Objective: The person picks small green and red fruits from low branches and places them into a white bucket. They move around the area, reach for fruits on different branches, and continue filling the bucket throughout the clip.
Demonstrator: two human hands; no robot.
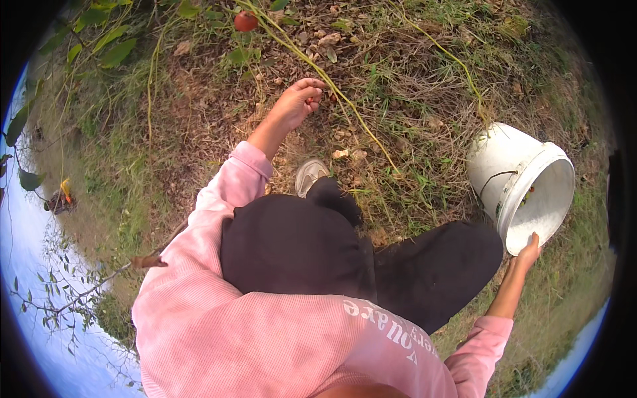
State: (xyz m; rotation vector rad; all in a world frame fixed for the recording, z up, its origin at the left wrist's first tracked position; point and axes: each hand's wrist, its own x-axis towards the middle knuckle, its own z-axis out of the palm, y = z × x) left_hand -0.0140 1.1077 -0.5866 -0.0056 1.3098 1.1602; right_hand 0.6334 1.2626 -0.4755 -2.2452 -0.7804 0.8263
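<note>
My left hand (pixel 298 102) is closed around a small red fruit (pixel 309 100), its fingertips beside a thin green-yellow stem (pixel 343 97) that slants across the upper middle. A larger red fruit (pixel 246 21) hangs near the top of that stem. At the right, my right hand (pixel 528 252) grips the lower rim of a white plastic bucket (pixel 502 159), thumb inside and fingers hidden behind. The bucket is tipped on its side, its mouth turned towards the lower right. Several small red and yellow-green fruits (pixel 527 196) show inside.
Leafy branches (pixel 117 52) hang at the upper left, and another bare-ended branch (pixel 149 261) lies close by my left arm. Dry grass, leaves and stones (pixel 341 153) cover the ground around my shoe (pixel 311 175). A second stem (pixel 448 52) runs down towards the bucket.
</note>
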